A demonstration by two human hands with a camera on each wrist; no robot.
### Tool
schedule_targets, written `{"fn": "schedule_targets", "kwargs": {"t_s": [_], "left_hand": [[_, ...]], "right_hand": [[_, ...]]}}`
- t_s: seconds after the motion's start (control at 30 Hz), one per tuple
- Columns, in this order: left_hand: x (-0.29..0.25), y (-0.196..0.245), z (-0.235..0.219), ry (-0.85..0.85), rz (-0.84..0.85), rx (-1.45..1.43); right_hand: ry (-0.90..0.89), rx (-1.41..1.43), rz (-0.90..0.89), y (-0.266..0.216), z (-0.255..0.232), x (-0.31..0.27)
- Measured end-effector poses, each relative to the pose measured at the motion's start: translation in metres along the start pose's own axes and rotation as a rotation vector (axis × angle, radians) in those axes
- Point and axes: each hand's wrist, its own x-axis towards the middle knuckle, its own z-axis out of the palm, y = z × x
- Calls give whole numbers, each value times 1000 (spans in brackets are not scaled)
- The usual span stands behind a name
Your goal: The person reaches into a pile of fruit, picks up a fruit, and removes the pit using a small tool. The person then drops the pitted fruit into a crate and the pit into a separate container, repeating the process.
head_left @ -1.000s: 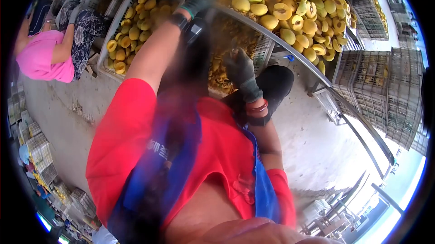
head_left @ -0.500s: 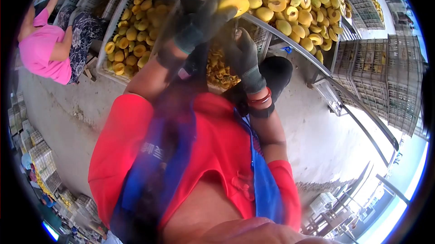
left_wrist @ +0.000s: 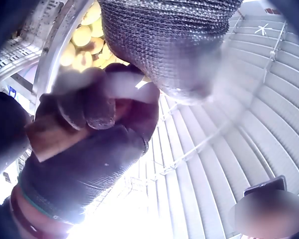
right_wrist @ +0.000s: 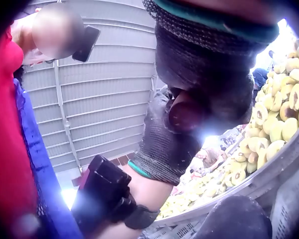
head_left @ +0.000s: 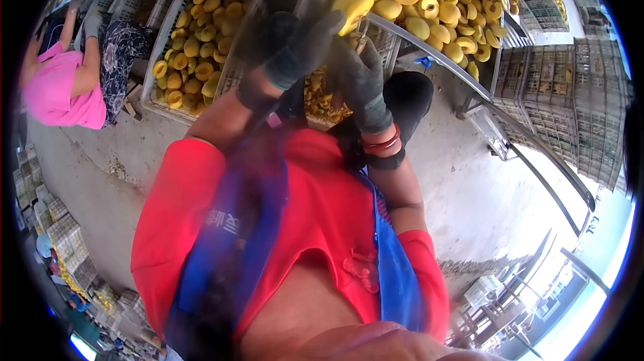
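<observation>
In the head view my gloved left hand point(head_left: 302, 42) holds a yellow peach half point(head_left: 352, 11) near the metal table edge, fingers around its side. My right hand point(head_left: 362, 82), also gloved, is close beside it and grips a slim hand tool whose thin metal end point(head_left: 363, 29) reaches the fruit. Its wooden handle point(left_wrist: 57, 137) sticks out of the right fist in the left wrist view. The round handle end point(right_wrist: 185, 117) shows in the right wrist view, where the right glove hides the peach half.
A heap of halved peaches point(head_left: 463, 5) covers the metal table. Left of me stands a crate of peach halves point(head_left: 151, 86); below my hands, a crate holds orange-brown scraps point(head_left: 322, 102). A person in pink point(head_left: 67, 89) sits at left. Stacked crates point(head_left: 563, 106) stand right.
My left hand has come back from the heap with a peach half and brought it down to my right hand. The tool's tip now meets the fruit.
</observation>
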Motion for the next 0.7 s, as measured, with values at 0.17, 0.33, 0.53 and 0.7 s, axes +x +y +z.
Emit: {"fn": "schedule_targets", "kwargs": {"t_s": [0.17,0.33,0.53,0.7], "left_hand": [[-1,1,4,-36,-220,-209],[-4,-12,-2,-148,-37,31],[18,3,-2,-119,-387,-35],[5,-15,0,-29,-87,80]], "right_hand": [[-56,-60,50,-8,-4,0],[-188,302,405,-38,-11,-6],[-107,-29,62,-7,-2,0],[-249,343,497,-38,-10,-4]]}}
